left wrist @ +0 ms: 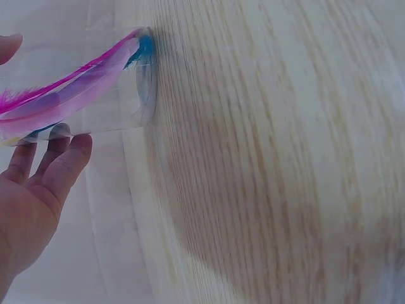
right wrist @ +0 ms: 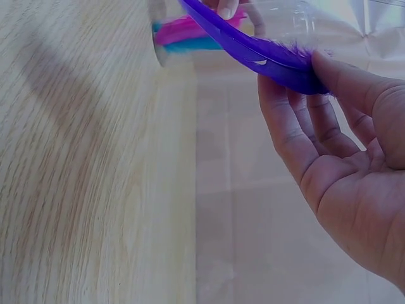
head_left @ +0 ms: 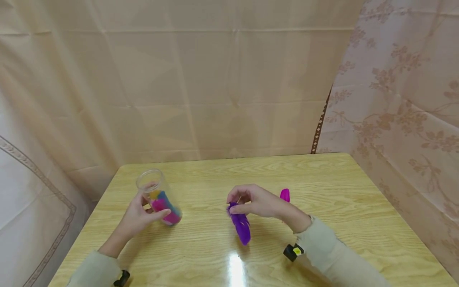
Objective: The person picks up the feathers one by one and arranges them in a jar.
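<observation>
My left hand [head_left: 139, 213] grips a clear, open-topped cylindrical jar [head_left: 165, 187], its fingers behind the wall and the thumb across the front. Inside the jar lie several feathers; a pink feather [left wrist: 76, 101] and a blue feather [right wrist: 193, 44] show through the wall. Between thumb and fingertips, my right hand [head_left: 256, 201] pinches a purple feather [head_left: 241, 227] near its fluffy end, tip pointing down toward the table in the head view. Behind the right wrist, a magenta feather [head_left: 285, 195] is on the table, partly hidden by the arm.
The wooden table [head_left: 201, 247] has a glossy light reflection near its front. A beige curtain [head_left: 215, 87] hangs along the back edge, and a floral cloth [head_left: 405, 99] hangs at the right. Black wrist cameras sit below both sleeves.
</observation>
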The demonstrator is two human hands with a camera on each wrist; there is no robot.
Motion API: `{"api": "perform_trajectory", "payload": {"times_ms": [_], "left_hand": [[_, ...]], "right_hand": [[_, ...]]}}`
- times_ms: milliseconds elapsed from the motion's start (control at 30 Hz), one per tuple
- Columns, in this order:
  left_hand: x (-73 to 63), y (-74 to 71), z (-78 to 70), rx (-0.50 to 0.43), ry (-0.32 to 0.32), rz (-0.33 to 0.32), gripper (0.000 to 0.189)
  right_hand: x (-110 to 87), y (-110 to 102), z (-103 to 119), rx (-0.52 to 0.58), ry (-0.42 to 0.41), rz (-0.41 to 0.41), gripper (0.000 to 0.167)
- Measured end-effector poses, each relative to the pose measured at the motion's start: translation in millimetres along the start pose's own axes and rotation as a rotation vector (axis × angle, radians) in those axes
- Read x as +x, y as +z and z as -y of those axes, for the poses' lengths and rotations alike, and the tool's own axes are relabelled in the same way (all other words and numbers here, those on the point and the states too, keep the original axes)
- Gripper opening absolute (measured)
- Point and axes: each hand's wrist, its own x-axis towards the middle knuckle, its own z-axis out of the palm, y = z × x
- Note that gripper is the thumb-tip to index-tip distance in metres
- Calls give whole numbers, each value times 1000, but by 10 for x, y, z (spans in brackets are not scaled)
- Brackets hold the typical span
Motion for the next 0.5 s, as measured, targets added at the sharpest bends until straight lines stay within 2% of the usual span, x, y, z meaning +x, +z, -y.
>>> {"api": "perform_trajectory", "payload": {"times_ms": [267,500], "left_hand": [[3,-3,-15,2,-8,5,88],[6,1,0,-4,1,3,88]], "right_hand": [[36,-4,3,7,5,12,15],[76,-18,33,-9,-26,28,14]]}}
